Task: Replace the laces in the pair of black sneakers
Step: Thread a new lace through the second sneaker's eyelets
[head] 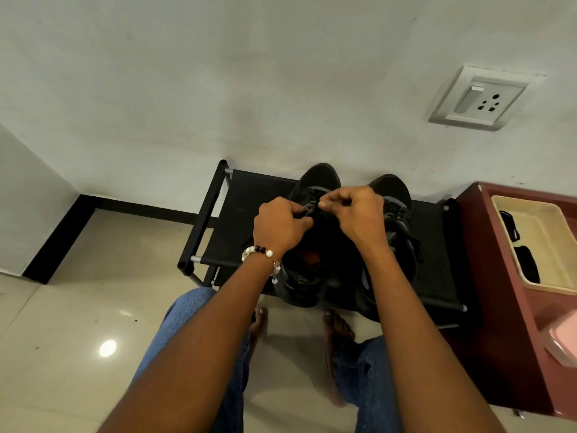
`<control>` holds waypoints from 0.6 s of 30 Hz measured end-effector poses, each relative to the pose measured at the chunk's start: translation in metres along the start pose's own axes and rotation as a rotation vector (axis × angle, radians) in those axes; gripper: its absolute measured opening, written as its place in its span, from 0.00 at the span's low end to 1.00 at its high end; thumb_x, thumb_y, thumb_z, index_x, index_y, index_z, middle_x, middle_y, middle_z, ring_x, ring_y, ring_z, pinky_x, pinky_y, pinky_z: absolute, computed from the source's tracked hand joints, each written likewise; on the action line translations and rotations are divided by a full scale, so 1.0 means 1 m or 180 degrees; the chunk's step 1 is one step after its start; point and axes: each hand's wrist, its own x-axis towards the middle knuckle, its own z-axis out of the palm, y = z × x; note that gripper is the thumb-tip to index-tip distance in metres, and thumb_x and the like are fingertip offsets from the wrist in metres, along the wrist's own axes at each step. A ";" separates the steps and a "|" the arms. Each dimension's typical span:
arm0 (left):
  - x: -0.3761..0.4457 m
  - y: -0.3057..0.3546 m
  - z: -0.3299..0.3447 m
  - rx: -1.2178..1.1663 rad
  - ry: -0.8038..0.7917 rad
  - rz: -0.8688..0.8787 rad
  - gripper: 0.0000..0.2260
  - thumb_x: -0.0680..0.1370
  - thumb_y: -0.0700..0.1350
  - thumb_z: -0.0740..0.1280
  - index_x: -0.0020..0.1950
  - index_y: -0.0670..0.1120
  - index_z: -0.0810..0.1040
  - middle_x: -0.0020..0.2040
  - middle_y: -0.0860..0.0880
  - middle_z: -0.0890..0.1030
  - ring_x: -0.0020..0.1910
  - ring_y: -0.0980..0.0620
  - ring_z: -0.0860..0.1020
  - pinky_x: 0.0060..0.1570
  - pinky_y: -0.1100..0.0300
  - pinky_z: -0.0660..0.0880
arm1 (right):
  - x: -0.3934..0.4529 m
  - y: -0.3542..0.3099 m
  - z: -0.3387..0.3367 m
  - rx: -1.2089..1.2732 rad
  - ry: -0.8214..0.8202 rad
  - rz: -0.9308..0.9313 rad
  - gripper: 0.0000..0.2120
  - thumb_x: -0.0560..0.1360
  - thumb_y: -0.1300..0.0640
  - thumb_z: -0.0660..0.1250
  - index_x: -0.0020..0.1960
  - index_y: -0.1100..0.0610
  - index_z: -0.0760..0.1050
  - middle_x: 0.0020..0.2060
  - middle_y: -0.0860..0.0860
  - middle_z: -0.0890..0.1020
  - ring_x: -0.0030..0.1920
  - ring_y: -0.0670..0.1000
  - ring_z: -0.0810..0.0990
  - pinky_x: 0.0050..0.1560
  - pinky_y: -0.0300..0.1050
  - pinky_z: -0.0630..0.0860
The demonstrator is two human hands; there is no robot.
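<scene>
Sneakers [315, 195] side by side on black rack [249, 195] at 12 o'clock | left hand [281, 226], right hand [356, 210] both pinching lace [312, 205] at left shoe's eyelets, likely threading

Bare forearms, no sleeves; bead bracelet [261, 257] on left wrist, white + dark beads; blue jeans [363, 382]; bare feet.
</scene>
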 end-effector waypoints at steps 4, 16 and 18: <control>0.002 -0.001 -0.002 -0.0211 -0.0049 -0.0133 0.11 0.76 0.48 0.69 0.58 0.52 0.83 0.50 0.50 0.84 0.47 0.52 0.80 0.47 0.57 0.79 | -0.001 0.000 0.006 -0.0490 -0.0145 0.0009 0.05 0.73 0.59 0.74 0.47 0.59 0.85 0.41 0.52 0.85 0.43 0.45 0.80 0.46 0.32 0.75; 0.006 -0.006 -0.007 -0.0626 -0.0110 -0.0435 0.09 0.77 0.47 0.70 0.56 0.53 0.83 0.48 0.52 0.84 0.46 0.54 0.81 0.49 0.51 0.81 | 0.007 -0.009 0.013 -0.0815 -0.0366 0.0243 0.05 0.72 0.59 0.74 0.47 0.59 0.85 0.44 0.54 0.85 0.48 0.51 0.82 0.51 0.41 0.77; 0.007 -0.006 -0.007 -0.0653 -0.0125 -0.0437 0.09 0.77 0.47 0.70 0.56 0.53 0.83 0.48 0.52 0.84 0.46 0.54 0.81 0.48 0.51 0.81 | 0.006 -0.009 0.015 -0.0804 -0.0368 0.0249 0.05 0.73 0.60 0.74 0.47 0.58 0.85 0.44 0.54 0.85 0.49 0.51 0.82 0.52 0.41 0.77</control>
